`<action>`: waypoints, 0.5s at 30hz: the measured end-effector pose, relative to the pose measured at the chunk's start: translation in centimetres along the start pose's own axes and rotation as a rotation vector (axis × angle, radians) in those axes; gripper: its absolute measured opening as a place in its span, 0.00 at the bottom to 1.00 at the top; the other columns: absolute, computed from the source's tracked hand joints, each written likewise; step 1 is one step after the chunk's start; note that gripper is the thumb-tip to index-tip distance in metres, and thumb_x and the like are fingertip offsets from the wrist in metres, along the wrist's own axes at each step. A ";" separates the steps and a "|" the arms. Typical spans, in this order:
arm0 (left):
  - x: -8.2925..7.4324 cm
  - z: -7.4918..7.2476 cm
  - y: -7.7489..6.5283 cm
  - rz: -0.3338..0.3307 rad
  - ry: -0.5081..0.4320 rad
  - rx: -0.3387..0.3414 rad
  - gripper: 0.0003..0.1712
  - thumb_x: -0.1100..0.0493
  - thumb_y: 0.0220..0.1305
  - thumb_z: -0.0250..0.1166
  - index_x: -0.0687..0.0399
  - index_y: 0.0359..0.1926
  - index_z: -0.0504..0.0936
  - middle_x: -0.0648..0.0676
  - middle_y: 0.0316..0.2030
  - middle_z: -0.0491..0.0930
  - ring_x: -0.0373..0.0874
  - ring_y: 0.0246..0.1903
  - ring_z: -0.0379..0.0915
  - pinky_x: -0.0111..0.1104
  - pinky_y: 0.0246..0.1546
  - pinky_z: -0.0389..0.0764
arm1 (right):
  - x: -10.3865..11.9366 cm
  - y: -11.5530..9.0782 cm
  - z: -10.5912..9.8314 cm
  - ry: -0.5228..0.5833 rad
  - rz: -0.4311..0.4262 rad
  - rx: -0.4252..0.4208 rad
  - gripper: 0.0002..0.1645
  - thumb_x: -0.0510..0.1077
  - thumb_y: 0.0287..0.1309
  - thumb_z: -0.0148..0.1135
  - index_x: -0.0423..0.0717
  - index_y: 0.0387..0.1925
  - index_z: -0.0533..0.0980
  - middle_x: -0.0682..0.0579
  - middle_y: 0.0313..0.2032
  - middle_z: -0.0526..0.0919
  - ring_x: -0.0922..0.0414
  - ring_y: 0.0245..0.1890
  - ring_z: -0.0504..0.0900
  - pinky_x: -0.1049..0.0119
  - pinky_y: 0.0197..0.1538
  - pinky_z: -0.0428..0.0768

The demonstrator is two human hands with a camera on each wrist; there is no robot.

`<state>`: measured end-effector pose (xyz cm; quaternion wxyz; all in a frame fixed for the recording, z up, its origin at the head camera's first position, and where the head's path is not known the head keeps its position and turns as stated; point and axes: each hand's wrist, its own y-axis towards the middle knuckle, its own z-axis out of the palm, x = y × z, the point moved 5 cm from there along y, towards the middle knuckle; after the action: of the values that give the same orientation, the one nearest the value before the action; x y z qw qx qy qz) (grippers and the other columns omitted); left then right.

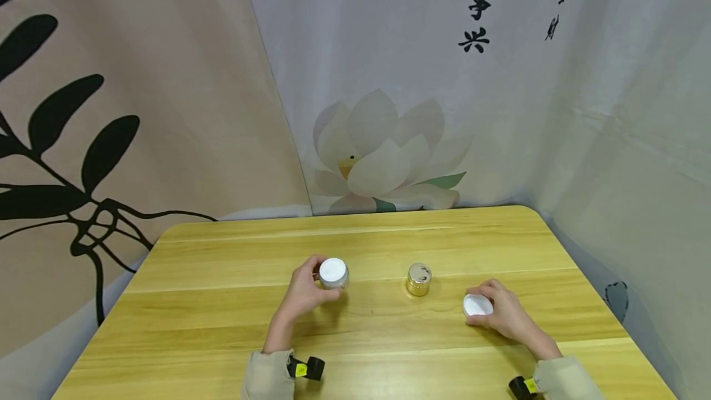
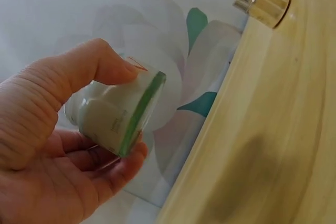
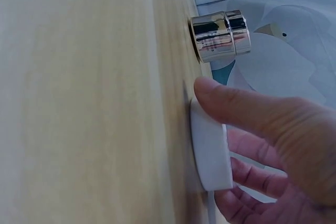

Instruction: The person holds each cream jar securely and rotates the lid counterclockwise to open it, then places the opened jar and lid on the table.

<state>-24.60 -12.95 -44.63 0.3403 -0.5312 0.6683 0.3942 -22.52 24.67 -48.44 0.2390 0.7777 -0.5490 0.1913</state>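
Observation:
My left hand point(image 1: 307, 289) grips a small glass jar point(image 1: 334, 275) between thumb and fingers, its round top showing white from above. In the left wrist view the jar point(image 2: 118, 111) has pale sides and a green-tinted rim of glass at its base, and it is held up off the table. To the right, my right hand point(image 1: 502, 313) pinches a round white lid point(image 1: 478, 305) by its edges. The right wrist view has this lid point(image 3: 210, 148) right at the table surface, thumb on one side and fingers on the other. Between the hands stands a shiny gold container point(image 1: 419, 280), upright and untouched.
Everything is over a light wooden table point(image 1: 383, 350) with rounded far corners. Behind it hangs a curtain point(image 1: 389, 48) printed with a lotus, dark leaves and black characters. Each sleeve end has a black wrist camera point(image 1: 314, 368) strapped to it.

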 end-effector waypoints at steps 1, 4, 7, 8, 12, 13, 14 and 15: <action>0.1 0.0 0.0 0.002 0.008 0.003 0.33 0.70 0.36 0.75 0.67 0.48 0.73 0.58 0.42 0.77 0.51 0.44 0.72 0.45 0.48 0.73 | 0.0 0.0 0.0 0.002 0.000 0.001 0.31 0.46 0.34 0.79 0.38 0.44 0.80 0.51 0.36 0.74 0.55 0.35 0.73 0.62 0.37 0.75; 0.4 0.1 0.0 -0.001 0.038 0.010 0.33 0.70 0.36 0.75 0.67 0.48 0.72 0.58 0.42 0.76 0.51 0.42 0.71 0.43 0.46 0.73 | 0.1 0.0 0.0 0.008 0.000 0.003 0.31 0.46 0.34 0.79 0.37 0.44 0.80 0.51 0.36 0.74 0.55 0.35 0.74 0.62 0.37 0.75; 0.8 0.2 0.0 -0.013 0.061 0.020 0.34 0.69 0.36 0.76 0.66 0.48 0.72 0.57 0.41 0.76 0.49 0.41 0.71 0.41 0.44 0.73 | 0.1 0.0 -0.1 0.010 0.001 0.005 0.31 0.46 0.34 0.79 0.38 0.44 0.80 0.51 0.36 0.74 0.55 0.35 0.74 0.63 0.37 0.75; 0.9 0.2 0.0 -0.021 0.064 0.023 0.34 0.69 0.36 0.76 0.65 0.48 0.72 0.57 0.41 0.76 0.49 0.41 0.70 0.41 0.43 0.73 | 0.1 0.0 -0.1 0.011 0.002 0.005 0.31 0.46 0.34 0.79 0.38 0.44 0.80 0.51 0.36 0.74 0.55 0.35 0.74 0.63 0.37 0.75; 1.3 0.3 0.0 -0.041 0.060 0.037 0.34 0.68 0.37 0.76 0.65 0.48 0.72 0.57 0.42 0.76 0.50 0.42 0.71 0.43 0.45 0.73 | 0.0 0.0 0.0 0.016 0.004 0.004 0.31 0.46 0.34 0.79 0.38 0.44 0.79 0.51 0.36 0.74 0.54 0.36 0.74 0.62 0.38 0.75; 1.4 0.4 -0.1 -0.043 0.058 0.041 0.33 0.69 0.37 0.76 0.65 0.48 0.72 0.58 0.42 0.76 0.51 0.42 0.71 0.44 0.45 0.73 | 0.0 0.0 0.0 0.016 0.003 0.002 0.31 0.46 0.34 0.79 0.38 0.44 0.79 0.51 0.36 0.74 0.54 0.36 0.74 0.62 0.38 0.75; 1.5 0.4 -0.1 -0.044 0.060 0.044 0.33 0.69 0.37 0.76 0.65 0.48 0.72 0.58 0.42 0.76 0.52 0.43 0.72 0.46 0.46 0.73 | 0.0 0.0 0.0 0.016 0.003 0.001 0.31 0.46 0.34 0.79 0.38 0.44 0.79 0.51 0.37 0.75 0.54 0.36 0.74 0.61 0.38 0.75; 1.6 0.5 -0.1 -0.043 0.063 0.048 0.33 0.69 0.37 0.76 0.65 0.48 0.72 0.58 0.43 0.76 0.53 0.44 0.72 0.47 0.47 0.73 | 0.0 0.0 0.0 0.016 0.003 0.002 0.31 0.46 0.34 0.79 0.38 0.44 0.79 0.51 0.37 0.75 0.54 0.36 0.74 0.61 0.38 0.75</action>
<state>-24.85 -13.26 -46.26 0.3401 -0.5492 0.6764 0.3537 -22.51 24.71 -48.43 0.2424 0.7755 -0.5481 0.1985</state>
